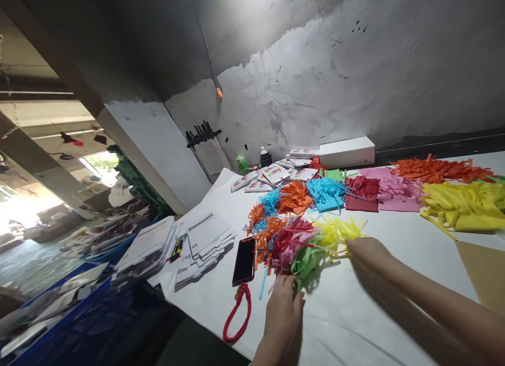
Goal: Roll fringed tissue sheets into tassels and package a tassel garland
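A row of fringed paper tassels lies on the white table in front of me. My right hand (366, 251) is closed on the end of the yellow paper tassel (340, 230). To its left are a green tassel (306, 263), a pink-red tassel (290, 245) and an orange tassel (266, 244). My left hand (284, 300) is at the near edge of the green and pink-red tassels, its fingers curled against them. The tassel strips partly hide those fingertips, so what they pinch is unclear.
Left of the tassels lies a phone (244, 262) with a red strap (239, 318). Paper stacks (209, 237) and a yellow-black cutter (177, 248) are farther left. Flat fringed bundles (362, 193), printed packs (273, 174) and a white box (347, 152) line the back. Brown cardboard (483, 268) lies right.
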Available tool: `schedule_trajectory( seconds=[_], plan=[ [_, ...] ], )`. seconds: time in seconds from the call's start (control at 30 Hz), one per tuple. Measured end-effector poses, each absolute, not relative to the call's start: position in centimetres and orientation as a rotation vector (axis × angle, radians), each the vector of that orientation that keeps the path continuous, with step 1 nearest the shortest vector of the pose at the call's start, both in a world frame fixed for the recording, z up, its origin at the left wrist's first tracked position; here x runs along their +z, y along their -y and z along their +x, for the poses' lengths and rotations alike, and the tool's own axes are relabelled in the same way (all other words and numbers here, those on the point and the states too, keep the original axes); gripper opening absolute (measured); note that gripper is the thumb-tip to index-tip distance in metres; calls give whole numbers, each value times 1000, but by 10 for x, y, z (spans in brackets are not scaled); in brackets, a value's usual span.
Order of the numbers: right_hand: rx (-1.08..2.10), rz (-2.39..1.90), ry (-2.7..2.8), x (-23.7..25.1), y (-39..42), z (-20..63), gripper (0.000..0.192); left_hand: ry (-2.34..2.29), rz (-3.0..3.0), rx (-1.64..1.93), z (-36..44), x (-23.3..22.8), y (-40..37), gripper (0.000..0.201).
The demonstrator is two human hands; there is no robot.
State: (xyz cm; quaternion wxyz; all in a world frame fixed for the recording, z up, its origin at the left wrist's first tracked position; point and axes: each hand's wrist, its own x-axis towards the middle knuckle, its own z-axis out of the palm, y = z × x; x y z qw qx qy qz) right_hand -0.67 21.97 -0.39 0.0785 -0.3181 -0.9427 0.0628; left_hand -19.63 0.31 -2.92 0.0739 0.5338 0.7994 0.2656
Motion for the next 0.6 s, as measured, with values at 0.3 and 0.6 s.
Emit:
schedule_trajectory(
  seconds=[0.3,0.6],
  plan=[
    [343,-448,2937,-11,-136,-11,40,-2199,1774,1008,-162,-26,2,19],
    [1277,-533,2519,12,-64,35,24,-1270,984,1893,-96,-24,36,29]
  ],
)
